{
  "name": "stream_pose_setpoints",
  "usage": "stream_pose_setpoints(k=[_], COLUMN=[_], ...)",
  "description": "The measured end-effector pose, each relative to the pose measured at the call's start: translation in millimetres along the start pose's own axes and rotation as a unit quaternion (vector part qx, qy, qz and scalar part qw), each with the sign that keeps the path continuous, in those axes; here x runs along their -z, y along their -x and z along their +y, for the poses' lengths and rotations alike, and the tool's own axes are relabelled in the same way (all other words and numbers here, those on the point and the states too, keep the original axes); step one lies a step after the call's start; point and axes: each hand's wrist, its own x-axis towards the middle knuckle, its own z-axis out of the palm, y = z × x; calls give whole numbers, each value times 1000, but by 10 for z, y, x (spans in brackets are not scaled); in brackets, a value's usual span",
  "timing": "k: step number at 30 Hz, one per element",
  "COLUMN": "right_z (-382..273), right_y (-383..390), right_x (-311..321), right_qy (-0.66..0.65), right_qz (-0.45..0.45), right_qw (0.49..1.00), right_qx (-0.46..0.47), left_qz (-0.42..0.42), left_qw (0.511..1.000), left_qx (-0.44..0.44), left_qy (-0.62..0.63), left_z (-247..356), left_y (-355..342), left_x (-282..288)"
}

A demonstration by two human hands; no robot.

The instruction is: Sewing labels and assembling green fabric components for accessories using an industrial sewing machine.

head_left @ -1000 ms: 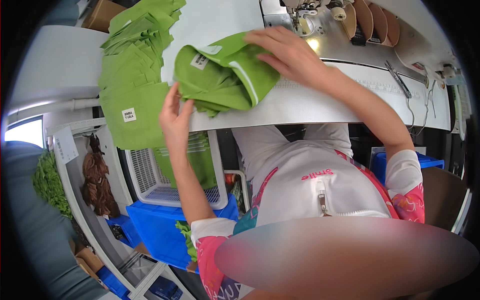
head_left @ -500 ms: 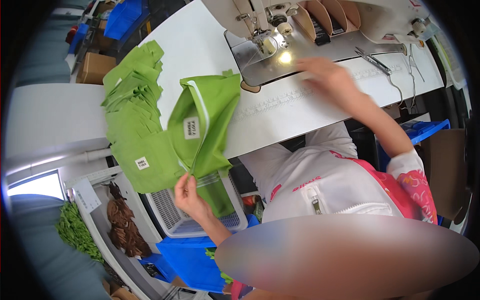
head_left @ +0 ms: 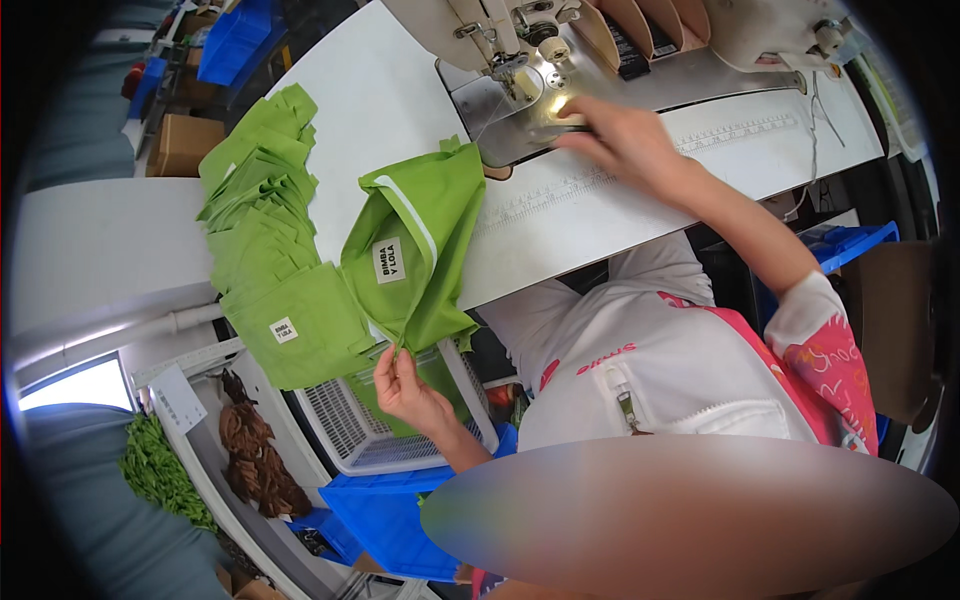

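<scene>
Right hand is back over the metal plate of the white sewing machine, fingers closed on a slim, blurred metal tool; the snips gone from the table's right side suggest it's those. Left hand stays put, thumb and fingers pinched together on the near corner of the open bright-green fabric piece with white edge strip and square label. Piece lies on the smooth white table, right of the fanned green fabric stack, corner overhanging the white plastic basket. Reads as: one hand steadies cloth, other now tooled up.
</scene>
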Motion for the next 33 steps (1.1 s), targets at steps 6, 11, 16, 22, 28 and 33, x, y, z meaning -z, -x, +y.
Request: stream_pose_setpoints(k=[6,11,16,22,28,33], right_z=[-29,277,281,-533,-574,-353], right_y=[-463,-341,-115,-894,-591,-570], right_x=[-436,-210,78,-645,-953,-747], right_qy=[78,89,144,-198,-306,-365], right_qz=[21,20,74,28,9,-137], right_qw=[989,993,961,950,944,921], right_qx=[126,73,224,241,126,9], left_qz=[-1,-3,11,32,120,49], left_qw=[1000,1000,1000,998,976,982], left_qx=[-12,-17,-7,2,28,-26], left_qy=[-7,10,-12,55,178,-181], left_z=[29,18,-10,-33,136,275], left_y=[7,-2,44,-46,-164,-551], left_x=[-7,36,85,-113,-99,395])
